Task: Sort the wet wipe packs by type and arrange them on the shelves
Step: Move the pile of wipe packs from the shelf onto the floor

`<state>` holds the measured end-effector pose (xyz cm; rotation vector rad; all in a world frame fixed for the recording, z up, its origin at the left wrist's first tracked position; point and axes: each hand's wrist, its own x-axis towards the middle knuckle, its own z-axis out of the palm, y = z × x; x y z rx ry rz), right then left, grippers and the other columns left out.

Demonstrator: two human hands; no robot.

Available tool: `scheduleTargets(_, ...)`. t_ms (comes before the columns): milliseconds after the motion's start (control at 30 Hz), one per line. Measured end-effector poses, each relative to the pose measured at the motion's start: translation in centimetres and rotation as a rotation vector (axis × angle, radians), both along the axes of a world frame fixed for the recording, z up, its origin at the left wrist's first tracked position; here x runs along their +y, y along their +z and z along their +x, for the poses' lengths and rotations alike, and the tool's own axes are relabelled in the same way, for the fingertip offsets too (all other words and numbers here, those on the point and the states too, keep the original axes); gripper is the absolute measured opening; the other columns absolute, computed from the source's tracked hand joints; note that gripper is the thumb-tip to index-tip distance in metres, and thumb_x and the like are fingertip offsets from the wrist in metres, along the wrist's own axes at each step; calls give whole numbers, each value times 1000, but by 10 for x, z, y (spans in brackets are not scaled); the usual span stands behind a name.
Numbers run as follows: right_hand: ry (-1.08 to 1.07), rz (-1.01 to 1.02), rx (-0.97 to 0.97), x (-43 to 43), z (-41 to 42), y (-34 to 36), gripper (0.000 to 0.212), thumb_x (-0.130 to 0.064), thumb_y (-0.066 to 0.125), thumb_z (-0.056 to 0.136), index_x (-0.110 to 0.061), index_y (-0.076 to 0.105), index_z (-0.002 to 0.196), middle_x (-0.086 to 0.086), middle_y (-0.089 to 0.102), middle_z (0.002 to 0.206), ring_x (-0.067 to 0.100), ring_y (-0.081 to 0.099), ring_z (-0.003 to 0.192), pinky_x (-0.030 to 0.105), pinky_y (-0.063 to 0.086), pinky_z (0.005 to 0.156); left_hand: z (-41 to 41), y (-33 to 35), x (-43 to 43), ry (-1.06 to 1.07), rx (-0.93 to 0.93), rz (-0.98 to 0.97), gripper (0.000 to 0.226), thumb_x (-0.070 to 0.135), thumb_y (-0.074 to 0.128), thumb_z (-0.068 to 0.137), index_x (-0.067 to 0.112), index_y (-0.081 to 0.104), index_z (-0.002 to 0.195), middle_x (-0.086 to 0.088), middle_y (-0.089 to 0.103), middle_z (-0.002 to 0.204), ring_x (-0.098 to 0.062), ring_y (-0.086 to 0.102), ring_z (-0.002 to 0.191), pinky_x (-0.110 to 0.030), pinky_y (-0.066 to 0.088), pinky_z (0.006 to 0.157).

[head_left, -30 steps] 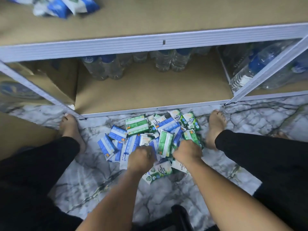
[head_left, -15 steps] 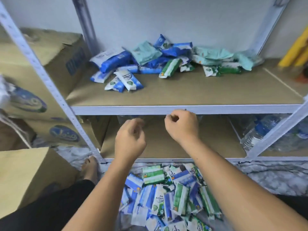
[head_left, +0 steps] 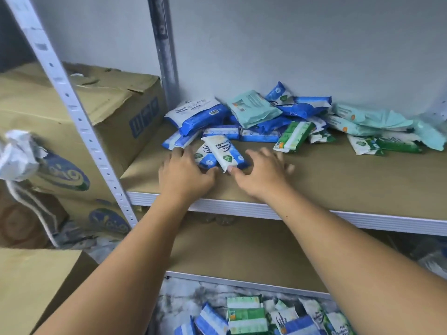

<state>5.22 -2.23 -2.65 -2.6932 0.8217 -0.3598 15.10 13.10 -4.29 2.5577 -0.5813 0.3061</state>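
On the brown middle shelf (head_left: 338,182) lies a mixed heap of wet wipe packs: blue ones (head_left: 200,116), pale teal ones (head_left: 254,108) and green ones (head_left: 294,136). In front of the heap lies a white-and-blue antibacterial pack (head_left: 223,151) over a smaller similar pack (head_left: 205,158). My left hand (head_left: 186,175) lies flat with its fingers touching the smaller pack. My right hand (head_left: 261,175) has spread fingers, its thumb at the near end of the white-and-blue pack. More packs (head_left: 246,317) lie on the marble floor below.
A perforated metal upright (head_left: 79,122) stands to the left of my arms. Behind it are stacked cardboard boxes (head_left: 101,110), and another box (head_left: 36,286) is at the lower left. The lower shelf board (head_left: 242,247) runs beneath the middle shelf.
My hands rose from the floor pile, where they were curled, to the middle shelf. They now lie spread open at the white-and-blue pack. The view tilted up from floor to shelf.
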Motion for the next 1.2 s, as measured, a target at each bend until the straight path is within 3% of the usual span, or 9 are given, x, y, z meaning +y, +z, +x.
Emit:
scheduleTargets(167, -17, -44, -32, 0, 28, -10, 70, -85, 45, 76, -36, 62, 124, -6, 49, 133, 27, 32, 128, 51, 28, 100, 5, -13, -5, 47, -76, 2, 66, 71, 51, 79, 16, 62, 114, -6, 58, 115, -34, 49, 116, -47, 46, 95)
scheduleTargets(267, -24, -91, -67, 1, 28, -13, 62, -74, 51, 79, -33, 60, 124, -7, 51, 129, 27, 34, 126, 48, 30, 96, 5, -13, -6, 65, -104, -10, 60, 67, 54, 80, 16, 63, 112, -5, 58, 112, -33, 46, 115, -46, 44, 95)
scheduleTargets(467, -57, -35, -163, 6, 14, -7, 47, -62, 60, 76, -25, 66, 104, -5, 57, 112, 25, 43, 120, 43, 36, 92, -2, -9, -2, 70, -102, -74, 55, 64, 54, 74, 17, 65, 101, -3, 62, 101, -30, 47, 108, -45, 46, 93)
scheduleTargets(667, -30, -27, -289, 20, -40, -4, 43, -61, 52, 66, -24, 63, 85, -8, 49, 89, 25, 48, 102, 42, 46, 86, -23, -1, 20, -28, -15, -340, 40, 58, 61, 65, 19, 62, 74, 1, 58, 76, -24, 56, 84, -37, 48, 79)
scheduleTargets(800, -71, 2, -456, 41, -94, -2, 41, -59, 55, 67, -22, 65, 82, -6, 53, 83, 28, 49, 90, 43, 48, 81, -84, -8, 45, -43, -9, -433, 30, 51, 69, 69, 22, 64, 79, 5, 57, 81, -21, 54, 88, -31, 42, 75)
scheduleTargets(900, -198, 76, -631, 62, -140, -17, 39, -57, 60, 71, -22, 68, 86, -4, 60, 84, 30, 53, 89, 41, 45, 78, -137, -28, 57, -118, -116, -422, 42, 43, 76, 70, 19, 72, 104, 6, 60, 95, -18, 54, 93, -26, 41, 83)
scheduleTargets(1033, -302, 132, -771, 84, -195, -59, 37, -46, 67, 78, -18, 70, 103, -8, 60, 92, 13, 48, 91, 34, 42, 86, -194, -81, 71, -246, -76, -324, 53, 38, 75, 69, 14, 70, 115, 3, 63, 104, -17, 55, 95, -27, 44, 86)
scheduleTargets(1100, -314, 191, -747, 90, -221, -93, 39, -36, 70, 78, -13, 68, 110, -7, 55, 95, 9, 45, 91, 33, 42, 86, -216, -114, 80, -279, 27, -272, 52, 38, 73, 68, 13, 70, 114, 3, 63, 103, -18, 56, 94, -31, 47, 83)
scheduleTargets(1200, -350, 297, -427, 97, -254, -151, 44, -37, 66, 76, -11, 68, 111, 0, 57, 99, 23, 54, 99, 34, 47, 82, -245, -169, 96, -264, 280, -206, 45, 41, 71, 67, 17, 73, 105, 5, 64, 97, -17, 61, 89, -33, 51, 76)
